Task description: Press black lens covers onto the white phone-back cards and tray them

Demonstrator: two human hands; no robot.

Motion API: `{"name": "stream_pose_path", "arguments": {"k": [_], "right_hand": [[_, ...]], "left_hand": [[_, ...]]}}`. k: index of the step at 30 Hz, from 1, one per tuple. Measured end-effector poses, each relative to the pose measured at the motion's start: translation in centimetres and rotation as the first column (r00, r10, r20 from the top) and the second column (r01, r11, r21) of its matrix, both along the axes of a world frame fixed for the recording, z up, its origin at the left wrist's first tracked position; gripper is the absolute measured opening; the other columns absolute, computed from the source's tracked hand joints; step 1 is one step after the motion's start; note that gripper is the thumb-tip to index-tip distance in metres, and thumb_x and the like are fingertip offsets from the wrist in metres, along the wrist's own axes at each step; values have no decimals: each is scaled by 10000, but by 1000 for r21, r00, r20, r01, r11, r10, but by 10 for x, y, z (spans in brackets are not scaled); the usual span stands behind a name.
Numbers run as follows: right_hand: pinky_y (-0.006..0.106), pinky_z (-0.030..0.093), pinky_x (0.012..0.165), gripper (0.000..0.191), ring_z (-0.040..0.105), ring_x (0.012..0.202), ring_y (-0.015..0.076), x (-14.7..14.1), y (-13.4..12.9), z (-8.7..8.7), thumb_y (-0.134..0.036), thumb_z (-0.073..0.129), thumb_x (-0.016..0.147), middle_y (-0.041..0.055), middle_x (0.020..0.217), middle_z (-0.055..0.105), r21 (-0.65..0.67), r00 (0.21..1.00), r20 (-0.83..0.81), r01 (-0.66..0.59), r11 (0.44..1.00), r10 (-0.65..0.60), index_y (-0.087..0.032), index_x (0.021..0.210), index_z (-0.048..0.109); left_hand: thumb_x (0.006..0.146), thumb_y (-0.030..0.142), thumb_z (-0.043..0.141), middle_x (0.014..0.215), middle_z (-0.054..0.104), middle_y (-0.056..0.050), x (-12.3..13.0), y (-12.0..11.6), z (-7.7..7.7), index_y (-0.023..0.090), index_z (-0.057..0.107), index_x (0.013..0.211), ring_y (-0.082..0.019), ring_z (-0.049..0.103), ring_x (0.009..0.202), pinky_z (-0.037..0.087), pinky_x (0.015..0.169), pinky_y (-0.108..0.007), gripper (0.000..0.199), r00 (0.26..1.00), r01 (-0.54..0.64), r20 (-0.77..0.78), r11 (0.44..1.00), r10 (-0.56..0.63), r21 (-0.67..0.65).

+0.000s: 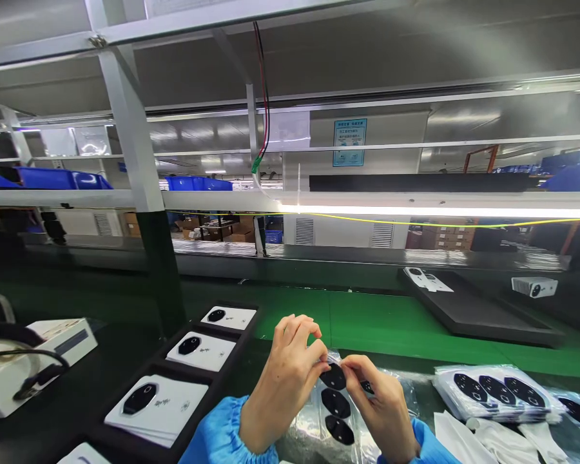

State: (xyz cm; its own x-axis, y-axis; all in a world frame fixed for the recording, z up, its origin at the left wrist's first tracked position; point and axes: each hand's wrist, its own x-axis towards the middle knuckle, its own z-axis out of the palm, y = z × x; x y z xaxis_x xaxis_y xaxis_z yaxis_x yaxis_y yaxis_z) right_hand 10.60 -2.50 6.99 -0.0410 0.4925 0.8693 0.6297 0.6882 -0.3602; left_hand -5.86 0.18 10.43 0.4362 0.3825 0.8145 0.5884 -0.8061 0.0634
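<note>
My left hand (290, 380) and my right hand (379, 406) are close together at front centre, thumbs and fingertips pinched at the top edge of a clear plastic bag (319, 412). Black rounded shapes (336, 404) show in a column through or on the bag. The exact strip between my fingertips is small and partly hidden by them. More clear film lies under my right hand, with another black shape partly covered by the fingers. To the right sits a stack of bagged white pieces (500, 393), each with black rounded shapes in a row.
A black tray (157, 380) on the left holds stacks of white cards (157, 409) with black shapes. White cloths (500, 441) lie at front right. A dark tray (473, 309) stands on the green belt (299, 299). A white box with cables (77, 341) is far left.
</note>
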Motion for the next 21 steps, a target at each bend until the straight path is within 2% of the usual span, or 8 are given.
{"name": "stream_pose_path", "arguments": {"k": [3, 5, 8, 10, 13, 15, 18, 21], "right_hand": [[145, 462, 488, 165, 609, 473, 81, 0, -4, 5, -235, 454, 937, -57, 612, 650, -15, 1000, -6, -14, 1000, 14, -233, 827, 577], [159, 485, 512, 193, 630, 522, 97, 2, -5, 8, -245, 438, 947, -34, 649, 667, -32, 998, 22, -64, 997, 65, -229, 840, 597], [225, 551, 722, 254, 675, 865, 159, 7, -4, 11, -249, 380, 976, 48, 979, 703, 9, 990, 59, -129, 992, 128, -242, 1049, 623], [304, 530, 885, 323, 570, 1138, 196, 10, -3, 14, -219, 372, 977, 71, 1282, 583, 32, 989, 110, -99, 995, 95, -283, 1225, 568], [363, 511, 938, 389, 461, 1258, 214, 13, -3, 18, -169, 385, 959, 36, 1456, 418, 5, 976, 207, -72, 997, 69, -344, 1264, 551], [380, 514, 929, 350, 459, 1256, 225, 14, -4, 21, -175, 408, 953, 38, 1452, 422, -22, 974, 205, -95, 995, 97, -335, 1203, 592], [377, 510, 911, 174, 517, 1188, 237, 15, -4, 23, -256, 494, 937, 55, 1330, 547, -41, 985, 105, -131, 991, 134, -283, 953, 666], [331, 523, 843, 213, 626, 1011, 215, 16, -3, 21, -334, 517, 932, 59, 1108, 678, -151, 975, -64, -222, 963, 214, -241, 769, 618]], "left_hand": [[831, 32, 532, 1013, 529, -39, -4, 3, 2, 204, 529, 785, -256, 451, 1073, 404, 941, -453, 179, 1000, -15, 1, 1000, 15, -9], [857, 44, 507, 976, 532, -31, -6, 5, 3, 208, 541, 754, -235, 473, 1005, 418, 884, -412, 197, 1000, 2, 31, 999, -1, -39], [865, 76, 533, 872, 541, -7, -8, 8, 4, 224, 578, 755, -197, 504, 875, 428, 791, -347, 190, 993, 77, 101, 989, -64, -129], [865, 106, 550, 837, 546, 2, -7, 8, 5, 232, 600, 764, -184, 518, 841, 431, 772, -324, 170, 979, 167, 151, 958, -134, -234], [880, 189, 547, 826, 536, -4, -4, 5, 6, 238, 624, 750, -184, 523, 839, 437, 772, -308, 158, 943, 308, 249, 865, -222, -396], [864, 246, 574, 825, 522, -9, -1, 3, 7, 240, 640, 735, -186, 522, 837, 440, 780, -306, 146, 909, 388, 333, 798, -250, -461], [838, 292, 598, 828, 546, -16, 3, 3, 7, 228, 637, 711, -187, 535, 835, 438, 805, -308, 147, 855, 486, 448, 707, -263, -514], [855, 353, 561, 858, 614, -36, 5, 4, 7, 210, 588, 722, -202, 572, 884, 436, 836, -317, 197, 805, 568, 530, 605, -267, -558]]}}
